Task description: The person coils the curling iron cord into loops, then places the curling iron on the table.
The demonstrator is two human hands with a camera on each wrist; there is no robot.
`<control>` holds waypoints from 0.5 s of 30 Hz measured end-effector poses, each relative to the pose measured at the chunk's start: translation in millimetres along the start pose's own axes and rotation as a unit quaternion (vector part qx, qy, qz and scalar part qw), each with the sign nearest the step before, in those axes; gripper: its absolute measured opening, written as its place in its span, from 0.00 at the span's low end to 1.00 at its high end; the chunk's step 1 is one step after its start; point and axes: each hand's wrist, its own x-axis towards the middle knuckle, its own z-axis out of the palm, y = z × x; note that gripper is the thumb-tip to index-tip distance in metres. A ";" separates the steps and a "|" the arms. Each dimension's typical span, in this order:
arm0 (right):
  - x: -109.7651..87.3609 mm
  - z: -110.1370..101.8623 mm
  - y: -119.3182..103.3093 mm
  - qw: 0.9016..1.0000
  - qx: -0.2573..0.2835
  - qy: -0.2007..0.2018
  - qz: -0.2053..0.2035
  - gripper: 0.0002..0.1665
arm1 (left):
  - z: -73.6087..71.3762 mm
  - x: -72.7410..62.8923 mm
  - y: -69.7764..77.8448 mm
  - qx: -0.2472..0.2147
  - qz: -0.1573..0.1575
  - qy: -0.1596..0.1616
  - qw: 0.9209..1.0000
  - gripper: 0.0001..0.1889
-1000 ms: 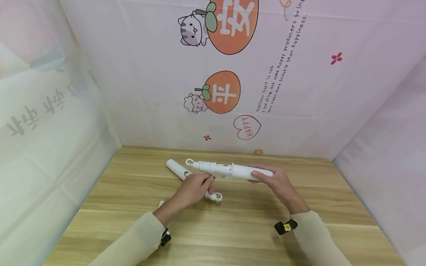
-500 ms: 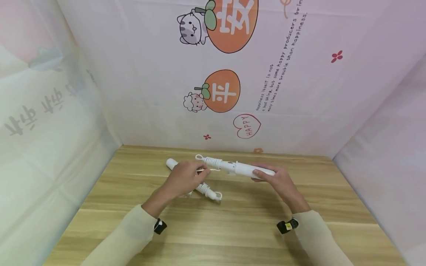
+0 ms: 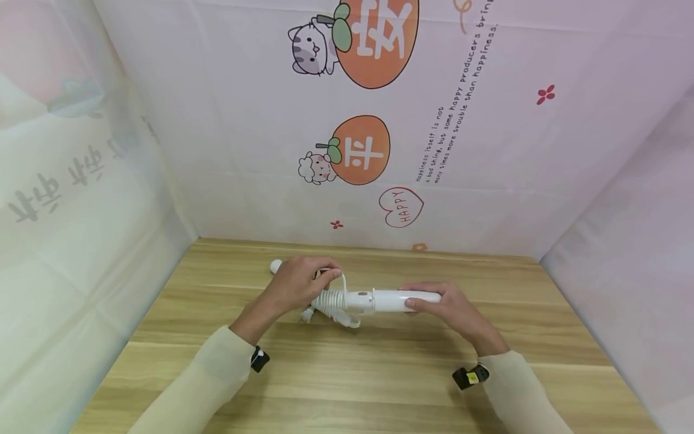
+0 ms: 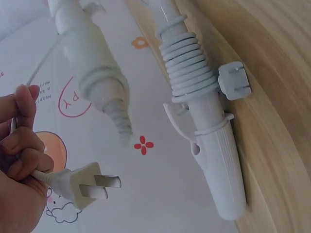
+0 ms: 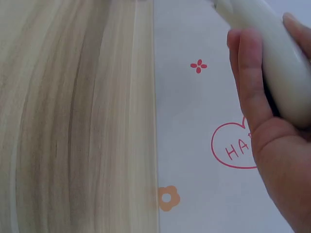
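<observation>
My right hand [image 3: 455,310] grips one end of a white curling iron [image 3: 393,300], held level above the table, its cord coiled round the other end. My left hand [image 3: 295,282] pinches that iron's white cord [image 3: 344,282], which arches up from the coils. In the left wrist view, the two-pin plug [image 4: 90,184] sticks out below my curled left fingers. A second white curling iron [image 4: 218,165] with a coiled cord lies on the table, its plug [image 4: 234,80] beside the coils; the left hand and first iron partly cover it in the head view.
The wood-grain table [image 3: 379,386] meets a printed cloth wall [image 3: 260,150] at the back. Cloth sheets also hang at the left [image 3: 81,241] and right [image 3: 623,253].
The left hand has shifted up and left, drawing the cord from below the held iron to above it. The held iron, first lifted and tilted, now sits lower and level, nearer the second iron.
</observation>
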 end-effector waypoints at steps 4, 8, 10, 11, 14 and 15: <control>-5.8 -1.4 1.5 0.999 0.015 -0.021 -0.024 0.20 | 1.9 0.8 -8.8 -0.014 0.003 -0.028 1.000 0.09; -12.6 -4.3 3.6 0.999 0.025 -0.036 -0.028 0.19 | 7.3 -1.6 -16.9 -0.098 -0.024 -0.088 0.991 0.10; -14.7 -5.2 4.6 0.998 0.032 -0.041 -0.033 0.19 | 10.5 -3.2 -19.7 -0.149 -0.044 -0.120 0.980 0.11; -15.3 -5.6 4.9 0.998 0.035 -0.043 -0.037 0.19 | 11.8 -3.7 -20.8 -0.170 -0.052 -0.131 0.975 0.12; -15.6 -6.7 4.9 0.997 0.041 -0.043 -0.055 0.18 | 16.0 -4.4 -25.1 -0.213 -0.065 -0.143 0.964 0.13; -15.5 -7.3 4.5 0.996 0.043 -0.043 -0.062 0.18 | 17.4 -4.4 -27.0 -0.223 -0.063 -0.143 0.962 0.13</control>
